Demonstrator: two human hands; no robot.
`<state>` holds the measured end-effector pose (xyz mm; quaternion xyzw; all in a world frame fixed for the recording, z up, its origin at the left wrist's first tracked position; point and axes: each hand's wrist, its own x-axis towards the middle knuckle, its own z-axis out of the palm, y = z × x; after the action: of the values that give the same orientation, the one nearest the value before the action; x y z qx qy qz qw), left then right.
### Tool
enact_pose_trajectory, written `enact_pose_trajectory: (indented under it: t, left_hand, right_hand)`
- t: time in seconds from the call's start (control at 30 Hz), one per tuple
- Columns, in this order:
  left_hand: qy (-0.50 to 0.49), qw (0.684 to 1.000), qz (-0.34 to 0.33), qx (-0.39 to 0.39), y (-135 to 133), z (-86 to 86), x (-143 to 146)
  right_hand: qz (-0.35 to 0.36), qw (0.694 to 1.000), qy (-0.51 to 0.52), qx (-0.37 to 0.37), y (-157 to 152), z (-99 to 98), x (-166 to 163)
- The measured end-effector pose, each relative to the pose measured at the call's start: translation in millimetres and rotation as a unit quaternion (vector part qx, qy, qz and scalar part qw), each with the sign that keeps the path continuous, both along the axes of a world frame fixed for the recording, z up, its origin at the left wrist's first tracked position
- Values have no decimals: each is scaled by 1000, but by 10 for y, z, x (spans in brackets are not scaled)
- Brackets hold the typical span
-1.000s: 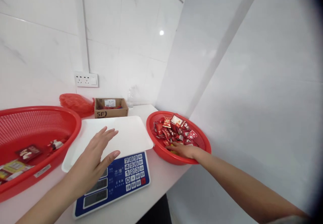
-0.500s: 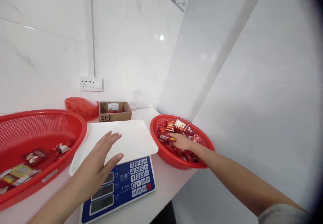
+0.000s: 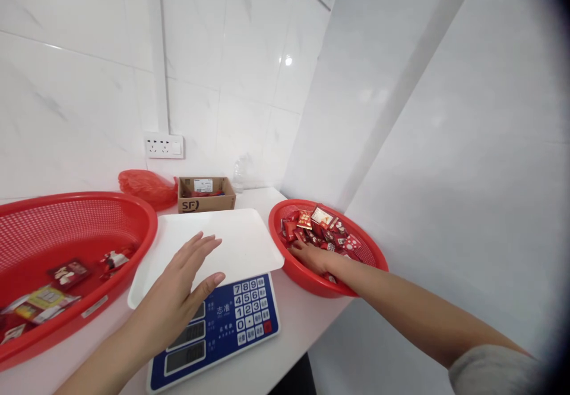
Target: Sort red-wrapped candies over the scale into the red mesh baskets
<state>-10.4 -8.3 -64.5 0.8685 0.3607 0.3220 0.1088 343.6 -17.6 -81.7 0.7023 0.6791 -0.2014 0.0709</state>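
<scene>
While the right hand (image 3: 314,257) lies low inside the round red mesh basket (image 3: 376,253), its fingers sink among a heap of small, glossy red foil packets (image 3: 321,227); whether they close on one cannot be told, since the wrappers hide the fingertips. That basket sits on the white countertop (image 3: 296,318), just beside the right edge of a digital scale (image 3: 243,315). The scale has a blue face with white square keys and grey display windows, and it carries a smooth white rectangular tray (image 3: 247,237) with rounded corners. The left hand (image 3: 178,291) is spread flat, fingers straight and slightly parted, holding nothing, over the tray's near edge and the scale's front. To its left stands a larger oval red basket (image 3: 89,195) of perforated plastic with a few flat packets (image 3: 66,271) in its bottom. Against the glossy tiled wall sit a small cardboard box (image 3: 205,194) and a crumpled red plastic bag (image 3: 146,186).
</scene>
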Motion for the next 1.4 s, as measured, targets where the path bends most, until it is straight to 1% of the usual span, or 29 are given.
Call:
enact_pose_trajectory:
  t: [0.17, 0.3, 0.37, 0.47, 0.53, 0.6, 0.7, 0.77, 0.87, 0.93, 1.03, 1.17, 1.27, 1.33, 1.4]
  left_hand:
    - [4, 1000, 2, -3, -5, -6, 20]
    - [3, 1000, -1, -4, -7, 0, 22]
    - [-1, 1000, 1, -2, -5, -2, 21]
    - [-11, 1000, -1, 0, -8, -11, 24]
    - [-14, 1000, -6, -6, -18, -8, 28]
    - [-11, 1000, -15, -19, -34, 9, 33]
    - [-1, 999, -25, -38, -61, 52, 39]
    - [8, 999, -29, -44, -76, 76, 40]
    - [18, 999, -29, -41, -82, 87, 37]
    - [33, 999, -25, -35, -72, 74, 33]
    - [87, 995, -12, -36, -39, 32, 28]
    - [171, 984, 2, -52, 1, -16, 19]
    - [209, 976, 0, -61, 13, -24, 4]
    - [221, 973, -4, -66, 14, -16, -9]
    - [226, 972, -8, -68, 12, 0, -18]
  right_hand:
    - [-4, 998, 21, 54, -89, 12, -2]
    - [-29, 992, 42, 114, -15, 84, 36]
    - [-52, 983, 65, 162, 49, 182, 72]
    - [-89, 958, 121, 243, 116, 402, 53]
    - [-106, 936, 173, 288, 126, 567, -66]
    - [-103, 916, 234, 310, 117, 717, -281]
    - [-65, 900, 312, 297, 106, 870, -708]
    - [-39, 897, 347, 271, 124, 907, -987]
    - [-1, 900, 375, 222, 203, 872, -1302]
    - [22, 904, 377, 198, 276, 818, -1421]
    - [40, 908, 365, 199, 371, 748, -1483]
    - [57, 915, 337, 214, 402, 722, -1463]
    - [104, 924, 312, 193, 348, 738, -1429]
    - [139, 931, 291, 168, 297, 762, -1387]
    - [157, 938, 268, 153, 255, 792, -1304]
